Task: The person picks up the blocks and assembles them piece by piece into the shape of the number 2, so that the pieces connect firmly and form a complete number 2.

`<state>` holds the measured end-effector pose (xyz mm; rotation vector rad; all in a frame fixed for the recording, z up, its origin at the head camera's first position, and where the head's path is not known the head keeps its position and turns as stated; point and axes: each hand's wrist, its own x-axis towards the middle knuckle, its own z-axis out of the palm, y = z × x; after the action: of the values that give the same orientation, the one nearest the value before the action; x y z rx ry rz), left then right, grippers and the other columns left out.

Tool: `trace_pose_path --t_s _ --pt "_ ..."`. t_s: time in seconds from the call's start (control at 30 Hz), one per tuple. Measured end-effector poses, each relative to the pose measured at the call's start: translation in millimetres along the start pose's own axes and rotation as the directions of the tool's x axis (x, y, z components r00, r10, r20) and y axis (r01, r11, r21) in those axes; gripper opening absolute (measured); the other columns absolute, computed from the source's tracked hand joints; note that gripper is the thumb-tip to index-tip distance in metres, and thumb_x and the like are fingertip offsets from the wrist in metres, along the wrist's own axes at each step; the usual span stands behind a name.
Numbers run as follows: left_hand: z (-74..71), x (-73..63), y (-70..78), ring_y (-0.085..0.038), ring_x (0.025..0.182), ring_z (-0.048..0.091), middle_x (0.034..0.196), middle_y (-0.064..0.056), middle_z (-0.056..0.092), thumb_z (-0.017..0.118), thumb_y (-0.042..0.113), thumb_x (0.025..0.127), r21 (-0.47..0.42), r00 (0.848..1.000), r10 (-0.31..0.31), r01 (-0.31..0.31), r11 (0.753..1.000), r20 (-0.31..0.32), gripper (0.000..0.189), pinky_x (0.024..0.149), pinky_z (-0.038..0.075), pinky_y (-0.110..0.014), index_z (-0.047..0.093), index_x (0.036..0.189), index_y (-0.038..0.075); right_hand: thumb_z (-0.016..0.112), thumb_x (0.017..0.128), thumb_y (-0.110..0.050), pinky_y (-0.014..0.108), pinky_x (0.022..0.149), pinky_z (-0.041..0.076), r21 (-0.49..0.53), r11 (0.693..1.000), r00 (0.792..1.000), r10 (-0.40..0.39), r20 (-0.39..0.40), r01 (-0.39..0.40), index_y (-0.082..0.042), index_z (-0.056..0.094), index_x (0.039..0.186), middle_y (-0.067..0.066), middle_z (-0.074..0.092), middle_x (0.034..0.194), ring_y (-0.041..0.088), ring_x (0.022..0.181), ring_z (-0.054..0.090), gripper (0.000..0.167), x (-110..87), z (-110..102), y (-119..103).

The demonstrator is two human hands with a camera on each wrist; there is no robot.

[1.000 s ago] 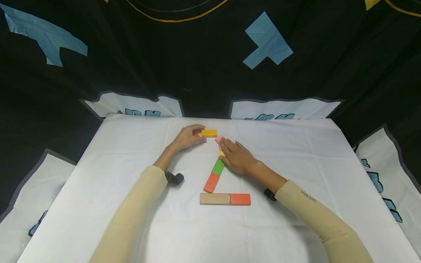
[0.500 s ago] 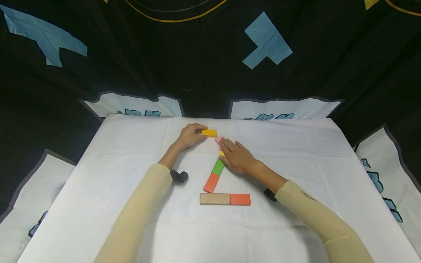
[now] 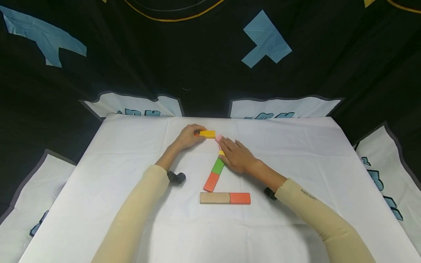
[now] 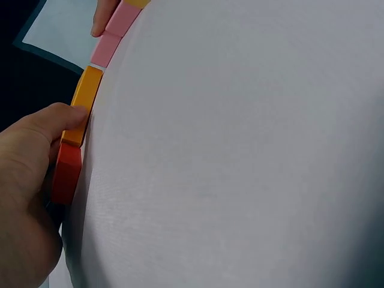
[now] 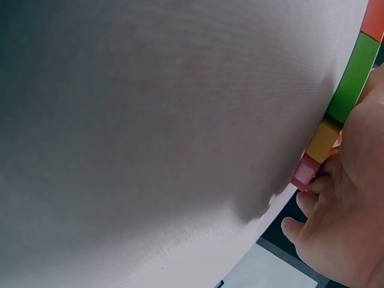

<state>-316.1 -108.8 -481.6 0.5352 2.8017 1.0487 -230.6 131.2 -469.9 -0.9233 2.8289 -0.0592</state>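
Note:
With thumb and fingers, my left hand (image 3: 190, 136) pinches a yellow-orange wooden block (image 3: 207, 134) near the far side of the table. A red-orange block (image 4: 67, 174) stands end to end with it, mostly covered by that hand in the head view. Pink blocks (image 4: 107, 49) begin just past the yellow-orange block's other end. My right hand (image 3: 237, 156) rests, fingers extended, against the pink blocks and a small yellow block (image 5: 323, 141). Below these, a green block (image 3: 218, 166) and an orange-red block (image 3: 211, 182) continue the slanted row.
A plain wood block (image 3: 215, 198) and another orange-red block (image 3: 240, 198) lie end to end across the near end of the slanted row. All rest on a white cloth-covered table (image 3: 283, 226). A black curtain (image 3: 204, 65) hangs behind the far edge.
My left hand slid right along the yellow-orange block, then drew back slightly, and that block has shifted a little to the left. My right hand stays in place.

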Motion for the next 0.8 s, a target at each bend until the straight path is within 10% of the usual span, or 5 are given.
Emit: trace_pose_path --t_s 0.8 --pt "-0.4 -4.0 -1.2 -0.029 0.125 0.051 0.135 -0.013 0.06 0.074 0.015 0.091 -0.012 1.0 -0.002 0.003 1.0 0.029 0.042 0.112 0.036 -0.04 0.066 0.13 0.006 0.037 0.107 -0.046 0.05 0.119 0.017 0.001 1.0 1.0 -0.005 -0.023 0.005 -0.003 0.018 0.159 0.012 0.018 0.164 0.027 0.15 0.019 0.07 0.2 -0.4 -0.7"
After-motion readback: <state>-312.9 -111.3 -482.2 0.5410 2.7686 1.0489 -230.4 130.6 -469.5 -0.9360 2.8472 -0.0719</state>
